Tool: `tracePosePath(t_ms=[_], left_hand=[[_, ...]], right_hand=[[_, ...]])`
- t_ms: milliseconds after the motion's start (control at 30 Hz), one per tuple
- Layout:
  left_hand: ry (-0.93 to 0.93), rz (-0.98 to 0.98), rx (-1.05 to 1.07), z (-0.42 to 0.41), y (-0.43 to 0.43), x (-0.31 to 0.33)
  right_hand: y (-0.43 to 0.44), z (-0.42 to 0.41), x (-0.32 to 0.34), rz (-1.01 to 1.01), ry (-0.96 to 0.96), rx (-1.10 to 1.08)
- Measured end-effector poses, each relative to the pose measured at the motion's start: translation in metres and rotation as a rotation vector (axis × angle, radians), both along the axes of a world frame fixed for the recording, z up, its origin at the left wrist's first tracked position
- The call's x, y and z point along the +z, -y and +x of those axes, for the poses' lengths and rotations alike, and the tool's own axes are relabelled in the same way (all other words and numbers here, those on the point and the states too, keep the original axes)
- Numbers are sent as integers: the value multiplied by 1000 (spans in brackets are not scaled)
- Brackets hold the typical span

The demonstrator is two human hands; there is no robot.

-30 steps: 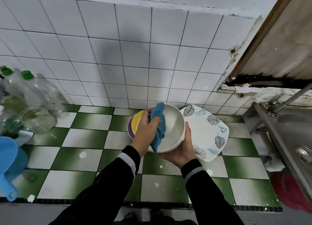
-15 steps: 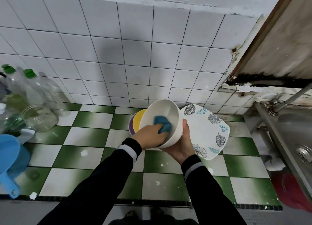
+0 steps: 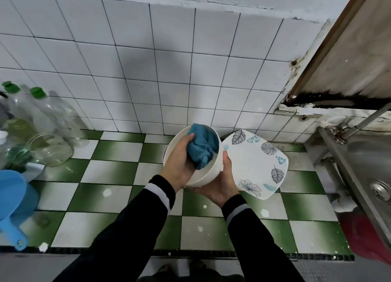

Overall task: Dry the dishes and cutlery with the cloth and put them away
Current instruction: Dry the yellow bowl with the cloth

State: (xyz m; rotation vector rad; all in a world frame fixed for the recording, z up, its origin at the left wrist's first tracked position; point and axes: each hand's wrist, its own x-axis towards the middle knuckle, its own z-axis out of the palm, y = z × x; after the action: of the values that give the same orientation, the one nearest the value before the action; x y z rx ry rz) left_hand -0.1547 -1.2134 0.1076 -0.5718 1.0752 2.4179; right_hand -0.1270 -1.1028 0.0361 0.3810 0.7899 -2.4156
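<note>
1. Position: white bowl held above the green-checked counter, just left of the leaf-print plate; mouth tilted up toward the camera.
2. Support: right hand cups the bowl's underside, thumb curled against its wall.
3. Wiping: left hand grips the blue cloth, pressed inside the bowl.

No writing, label, brand or number can be read anywhere. The only printed marks are grey and teal leaf patterns on the square white plate, which lies right of centre on the green-and-white tiled counter.
</note>
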Motion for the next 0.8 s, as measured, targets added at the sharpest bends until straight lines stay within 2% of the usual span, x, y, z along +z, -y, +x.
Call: tracePosePath(t_ms=[133,267,400,567,800], left_hand=[[-45,124,184,-9,29,5],[-153,80,152,-11,59,3],[-204,-120,18,-9,68,-3],[-222,-321,-35,-7,54,-17],[-449,-596,-161,14,3,-23]], right_hand=[[-2,2,-7,-19,50,-56],[-5,5,-5,-83,11,-135],[-5,7,2,-90,-12,-227],[-13,21,14,-107,-22,-357],[-57,72,16,159,40,-536]])
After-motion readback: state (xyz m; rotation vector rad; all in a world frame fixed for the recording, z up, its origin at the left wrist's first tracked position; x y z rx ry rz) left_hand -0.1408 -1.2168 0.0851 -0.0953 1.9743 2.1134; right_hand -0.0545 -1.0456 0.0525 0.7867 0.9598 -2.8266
